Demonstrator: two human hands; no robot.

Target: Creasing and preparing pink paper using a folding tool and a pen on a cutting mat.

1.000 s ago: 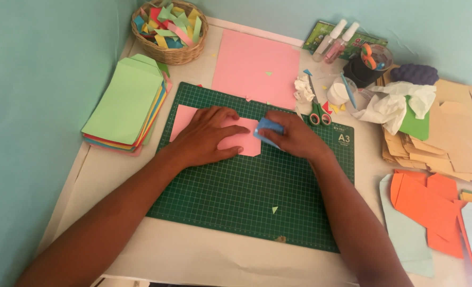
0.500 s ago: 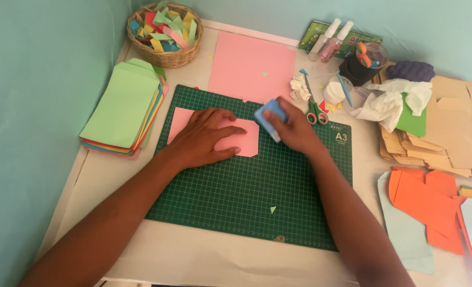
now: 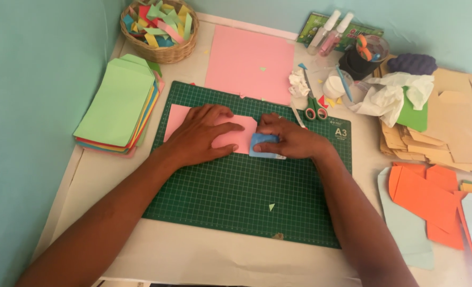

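A folded pink paper piece [image 3: 178,118] lies on the green cutting mat [image 3: 236,186]. My left hand [image 3: 199,135] presses flat on the pink paper with fingers spread. My right hand [image 3: 286,139] grips a small blue block [image 3: 262,146] against the right edge of the pink paper, touching the mat.
A stack of coloured papers [image 3: 116,103] lies to the left, a wicker basket [image 3: 164,50] of paper strips at the back left, a large pink sheet [image 3: 249,64] behind the mat. Scissors [image 3: 313,103], bottles [image 3: 331,29], crumpled tissue [image 3: 390,95], brown and orange papers [image 3: 432,196] crowd the right.
My right hand with the blue block has come down from the mat's upper right onto the pink paper's right edge. The left hand stays pressed on the paper.
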